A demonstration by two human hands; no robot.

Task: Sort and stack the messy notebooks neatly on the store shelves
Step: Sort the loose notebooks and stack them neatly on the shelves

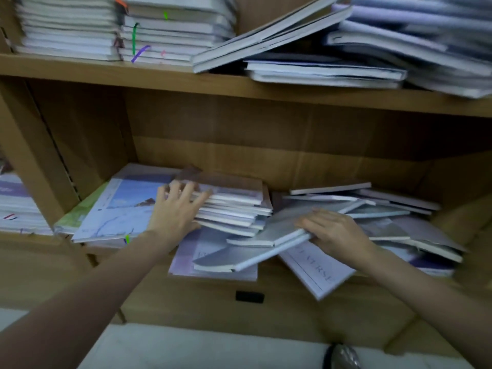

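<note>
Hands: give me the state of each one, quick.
Left hand: open, fingers spread flat against the side of the middle notebook stack.
Right hand: closed on the edge of a tilted grey notebook.

wooden shelf unit (239, 86) | brown back panel (266, 134) | pale floor (186, 350) | dim, even light

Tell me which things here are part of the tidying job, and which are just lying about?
Part of the job:
- left hand pressed against the middle stack
- right hand gripping slanted notebooks
- scattered notebooks at right
- leaning books on the upper shelf

Just lying about:
- black label holder on the shelf edge
</note>
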